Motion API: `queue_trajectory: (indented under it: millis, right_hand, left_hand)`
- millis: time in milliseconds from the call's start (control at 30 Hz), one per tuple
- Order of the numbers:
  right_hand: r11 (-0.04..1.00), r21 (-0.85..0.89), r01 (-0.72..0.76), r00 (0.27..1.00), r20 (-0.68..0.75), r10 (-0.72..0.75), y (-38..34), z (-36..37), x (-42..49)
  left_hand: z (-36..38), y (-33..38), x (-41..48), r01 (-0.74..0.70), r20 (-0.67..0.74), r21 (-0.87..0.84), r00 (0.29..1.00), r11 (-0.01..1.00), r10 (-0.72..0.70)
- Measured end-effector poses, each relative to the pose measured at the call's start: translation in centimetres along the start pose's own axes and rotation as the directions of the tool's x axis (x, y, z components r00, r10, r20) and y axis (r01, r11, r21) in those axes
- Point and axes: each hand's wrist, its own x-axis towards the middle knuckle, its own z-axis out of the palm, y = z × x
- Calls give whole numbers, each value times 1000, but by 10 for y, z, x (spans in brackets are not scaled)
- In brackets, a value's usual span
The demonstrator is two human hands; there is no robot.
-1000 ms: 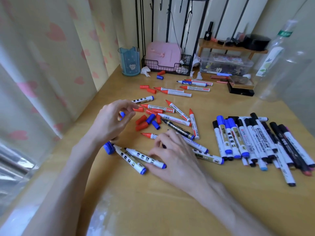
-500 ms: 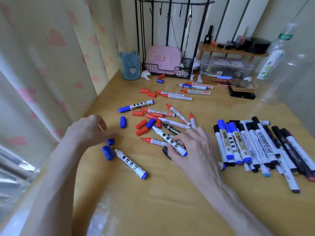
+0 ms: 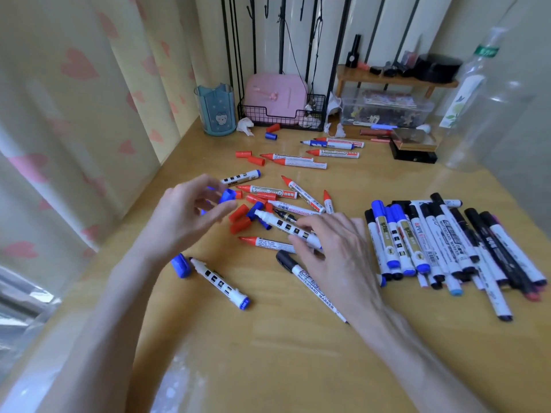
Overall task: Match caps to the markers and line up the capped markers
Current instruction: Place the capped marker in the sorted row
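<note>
My right hand [image 3: 334, 251] grips an uncapped white marker [image 3: 286, 226] with black squares, its tip pointing left toward my left hand. My left hand [image 3: 185, 216] pinches a blue cap [image 3: 227, 195] at its fingertips, a short gap from that tip. Another uncapped blue marker [image 3: 219, 283] lies near the front beside a loose blue cap [image 3: 180, 265]. Red uncapped markers [image 3: 268, 192] and red caps [image 3: 238, 216] are scattered in the middle. A black-capped marker [image 3: 310, 286] lies partly under my right wrist. A row of capped markers [image 3: 417, 242] sits at the right.
At the back stand a blue cup [image 3: 215, 110], a wire basket [image 3: 277, 120] with a pink box, a clear storage box [image 3: 384, 108] and a black box [image 3: 414, 155]. A large plastic bottle [image 3: 477, 99] is back right. A curtain hangs along the left edge.
My left hand took a blue cap off the table and rose toward the pile. My right hand lifted the white marker and swung its tip toward the left hand.
</note>
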Motion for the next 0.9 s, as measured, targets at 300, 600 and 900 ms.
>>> queue_trajectory:
  millis: [300,600,900]
  right_hand:
    - [993,111,-45,999,-5,46,23,-25,2]
    - [997,71,-13,1000,-27,15,26,-25,3]
    - [965,256,-55,996,78,36,32,-33,5]
  left_hand:
    - [34,11,1,-138,37,-181,988,974,147]
    - [48,17,-2,-157,88,-243,979,957,183]
    - [57,18,-3,-179,79,-212,977,961,200]
